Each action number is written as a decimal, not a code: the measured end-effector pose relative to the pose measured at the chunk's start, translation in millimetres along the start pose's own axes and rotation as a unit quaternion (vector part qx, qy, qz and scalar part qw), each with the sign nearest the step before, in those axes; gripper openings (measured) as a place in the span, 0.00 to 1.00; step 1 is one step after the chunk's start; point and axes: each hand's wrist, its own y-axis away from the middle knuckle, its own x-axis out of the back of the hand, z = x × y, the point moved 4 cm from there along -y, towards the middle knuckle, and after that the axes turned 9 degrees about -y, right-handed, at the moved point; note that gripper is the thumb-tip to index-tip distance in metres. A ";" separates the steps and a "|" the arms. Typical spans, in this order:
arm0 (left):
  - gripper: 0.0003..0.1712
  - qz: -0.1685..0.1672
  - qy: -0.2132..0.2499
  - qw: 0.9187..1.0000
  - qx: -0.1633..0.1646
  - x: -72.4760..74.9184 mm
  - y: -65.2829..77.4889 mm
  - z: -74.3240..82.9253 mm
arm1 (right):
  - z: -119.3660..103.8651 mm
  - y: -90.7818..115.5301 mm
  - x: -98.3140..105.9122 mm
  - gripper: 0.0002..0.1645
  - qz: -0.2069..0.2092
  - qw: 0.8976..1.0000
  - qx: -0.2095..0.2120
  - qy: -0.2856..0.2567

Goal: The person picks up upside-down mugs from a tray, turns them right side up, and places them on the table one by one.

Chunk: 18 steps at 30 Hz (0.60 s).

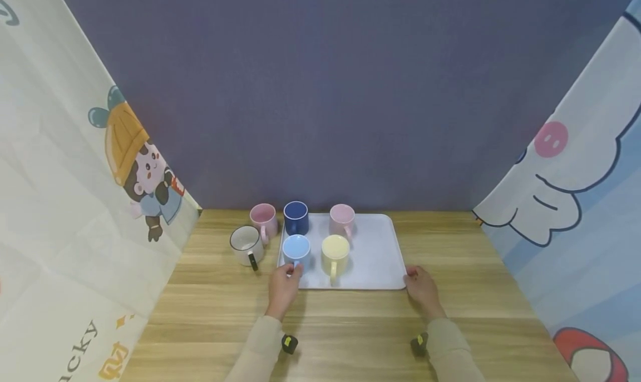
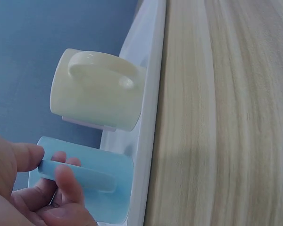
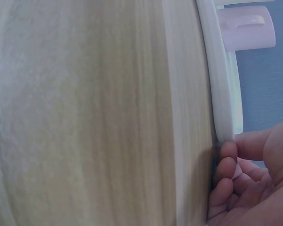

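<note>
My left hand (image 1: 283, 287) pinches the handle of a light blue mug (image 2: 104, 162), thumb on top and fingers curled through the loop. That mug stands on the left front part of a white tray (image 1: 378, 254). Just right of it is a yellow mug (image 1: 334, 253), its handle towards me. Behind them on the tray are a dark blue mug (image 1: 296, 219) and a light pink mug (image 1: 342, 219). At the tray's front right corner, my right hand (image 1: 422, 286) grips the rim between thumb and curled fingers, also seen in the right wrist view.
Left of the tray, a darker pink mug (image 1: 264, 219) and a white mug (image 1: 246, 243) with a black rim and black-ended handle stand on the wooden table (image 1: 350, 332). A dark grey wall (image 1: 330, 93) rises behind, with printed curtains on both sides.
</note>
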 end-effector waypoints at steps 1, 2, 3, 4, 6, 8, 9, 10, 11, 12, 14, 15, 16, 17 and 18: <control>0.16 -0.004 0.004 1.000 0.001 0.3 0.1 0.6 | 0.1 0.3 -0.1 0.20 -0.001 1.000 0.000 -0.002; 0.17 -0.008 0.010 1.000 0.006 0.5 0.4 1.0 | 0.4 0.3 -0.1 0.20 0.000 1.000 0.000 -0.003; 0.18 -0.013 0.015 1.000 0.011 0.8 0.7 1.4 | 1.1 0.2 -0.2 0.20 -0.001 1.000 0.000 -0.004; 0.18 -0.018 0.018 1.000 0.014 0.9 0.8 1.7 | 1.3 0.4 -0.2 0.20 0.000 1.000 0.002 -0.004; 0.19 -0.024 0.021 0.999 0.017 1.3 0.9 2.1 | 2.8 -0.1 -0.5 0.20 0.000 1.000 0.004 -0.004; 0.19 -0.030 0.025 0.999 0.021 1.6 1.0 2.1 | 3.8 -0.4 -0.4 0.20 0.001 1.000 0.009 -0.002; 0.19 -0.033 0.026 0.999 0.022 1.7 0.9 2.2 | 4.1 -0.5 -0.4 0.20 0.001 1.000 0.011 -0.001; 0.19 -0.035 0.029 0.999 0.024 1.6 0.7 2.1 | 4.1 -0.5 -0.4 0.20 0.001 1.000 0.013 0.000; 0.19 -0.037 0.033 0.998 0.027 1.7 0.7 2.1 | 4.2 -0.6 -0.5 0.20 0.000 1.000 0.014 0.000; 0.19 -0.039 0.040 0.998 0.031 1.6 0.8 2.1 | 3.9 -0.4 -0.4 0.21 0.000 1.000 0.014 0.000; 0.18 -0.041 0.057 0.997 0.037 1.1 0.6 1.8 | 3.4 -0.1 -0.6 0.21 0.000 1.000 0.015 -0.001; 0.18 -0.040 0.066 0.996 0.038 0.8 0.4 1.5 | 3.4 -0.1 -1.0 0.21 -0.001 1.000 0.014 -0.003; 0.18 -0.039 0.075 0.996 0.039 0.5 0.4 1.1 | 3.3 -0.1 -1.2 0.21 -0.001 1.000 0.014 -0.004; 0.18 -0.037 0.085 0.995 0.041 0.4 0.2 0.6 | 3.2 0.0 -1.4 0.21 -0.002 1.000 0.014 -0.006; 0.17 -0.036 0.094 0.994 0.042 0.3 0.2 0.0 | 3.5 -0.2 -1.6 0.21 -0.001 1.000 0.013 -0.008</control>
